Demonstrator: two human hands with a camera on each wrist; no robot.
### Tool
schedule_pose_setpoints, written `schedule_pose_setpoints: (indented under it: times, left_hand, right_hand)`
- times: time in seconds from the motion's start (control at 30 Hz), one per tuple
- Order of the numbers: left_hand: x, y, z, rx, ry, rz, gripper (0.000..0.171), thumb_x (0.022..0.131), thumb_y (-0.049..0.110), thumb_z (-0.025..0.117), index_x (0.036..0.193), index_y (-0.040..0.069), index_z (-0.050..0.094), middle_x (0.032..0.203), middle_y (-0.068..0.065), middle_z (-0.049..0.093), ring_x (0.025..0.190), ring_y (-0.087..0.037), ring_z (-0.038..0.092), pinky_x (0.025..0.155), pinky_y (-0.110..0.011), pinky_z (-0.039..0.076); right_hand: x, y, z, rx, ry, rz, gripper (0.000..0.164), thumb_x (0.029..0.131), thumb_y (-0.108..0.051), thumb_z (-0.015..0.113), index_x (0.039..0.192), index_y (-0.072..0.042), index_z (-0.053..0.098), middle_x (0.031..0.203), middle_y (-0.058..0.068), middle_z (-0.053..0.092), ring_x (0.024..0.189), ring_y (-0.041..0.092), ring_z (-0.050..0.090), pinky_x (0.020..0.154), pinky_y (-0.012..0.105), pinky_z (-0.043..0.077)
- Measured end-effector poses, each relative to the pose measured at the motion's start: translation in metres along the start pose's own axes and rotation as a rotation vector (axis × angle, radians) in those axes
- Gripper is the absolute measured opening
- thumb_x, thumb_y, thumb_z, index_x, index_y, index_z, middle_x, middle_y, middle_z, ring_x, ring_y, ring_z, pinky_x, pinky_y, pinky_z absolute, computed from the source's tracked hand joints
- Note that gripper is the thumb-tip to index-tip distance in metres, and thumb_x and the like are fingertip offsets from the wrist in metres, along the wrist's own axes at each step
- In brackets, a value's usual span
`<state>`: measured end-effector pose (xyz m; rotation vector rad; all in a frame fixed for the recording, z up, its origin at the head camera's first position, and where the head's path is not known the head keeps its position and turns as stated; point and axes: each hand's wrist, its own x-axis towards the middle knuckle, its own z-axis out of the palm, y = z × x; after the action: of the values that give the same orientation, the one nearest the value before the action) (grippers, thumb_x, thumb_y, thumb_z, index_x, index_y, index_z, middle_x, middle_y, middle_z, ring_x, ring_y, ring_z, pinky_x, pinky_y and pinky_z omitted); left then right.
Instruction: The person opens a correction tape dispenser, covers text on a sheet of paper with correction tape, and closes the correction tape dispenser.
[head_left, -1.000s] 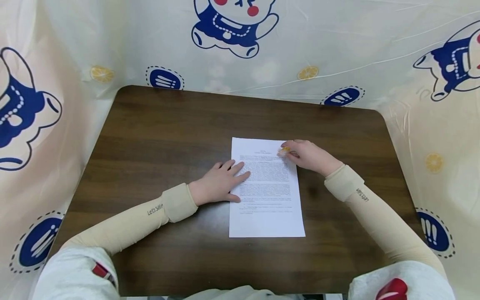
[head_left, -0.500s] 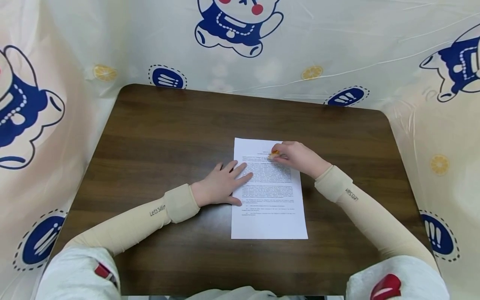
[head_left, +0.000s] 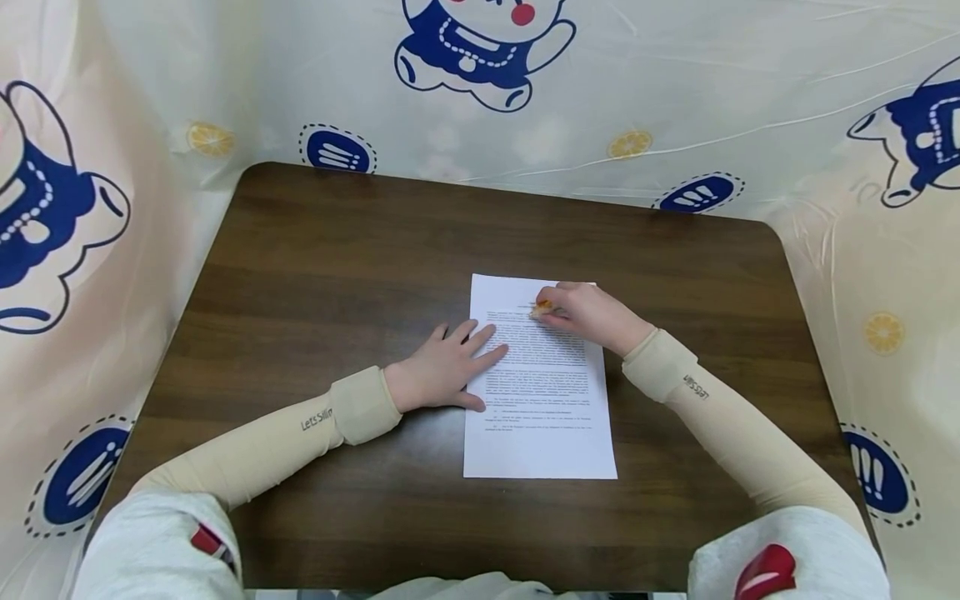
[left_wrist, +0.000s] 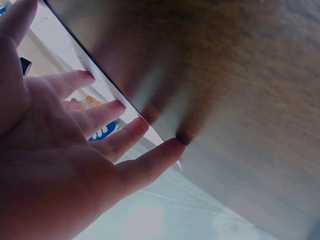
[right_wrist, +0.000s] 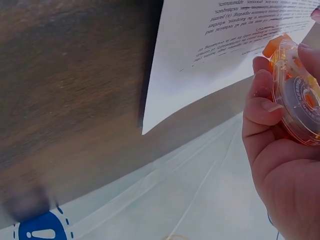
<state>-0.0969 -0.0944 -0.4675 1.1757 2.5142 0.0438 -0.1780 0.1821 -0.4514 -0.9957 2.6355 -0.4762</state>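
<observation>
Curtain (head_left: 675, 92) backs the table (head_left: 337, 267); fingers (head_left: 487, 360) overlap the printed paper (head_left: 540, 383).

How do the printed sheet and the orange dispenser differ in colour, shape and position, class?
The printed sheet is white with dark text; the orange dispenser is partly see-through. The printed sheet is broad, thin and straight-edged; the orange dispenser is smaller, thicker and rounded. The printed sheet lies on the brown table; the orange dispenser is held in the right grip. Both bear printed markings.
</observation>
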Motion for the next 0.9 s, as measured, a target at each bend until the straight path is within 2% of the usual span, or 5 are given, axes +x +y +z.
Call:
schedule_pose_setpoints:
  times: [0.6, 0.9]
  left_hand:
    - [0.002, 0.001, -0.001, 0.027, 0.029, 0.013, 0.090, 0.094, 0.064, 0.066, 0.163, 0.015, 0.036, 0.167, -0.020, 0.031, 0.150, -0.047, 0.031, 0.108, -0.070, 0.039]
    - [0.001, 0.001, -0.002, 0.009, -0.003, -0.008, 0.092, 0.093, 0.065, 0.067, 0.164, 0.016, 0.035, 0.169, -0.019, 0.027, 0.151, -0.046, 0.029, 0.110, -0.071, 0.036]
  right_hand:
    - [0.006, -0.008, -0.003, -0.047, -0.027, 0.002, 0.028, 0.097, -0.019, 0.077, 0.122, -0.008, 0.073, 0.108, 0.010, 0.074, 0.083, 0.021, 0.066, 0.081, 0.036, 0.059]
    - [0.015, -0.018, -0.006, -0.158, -0.052, -0.037, 0.016, 0.095, -0.019, 0.079, 0.106, -0.009, 0.075, 0.093, 0.009, 0.075, 0.071, 0.020, 0.063, 0.068, 0.031, 0.054]
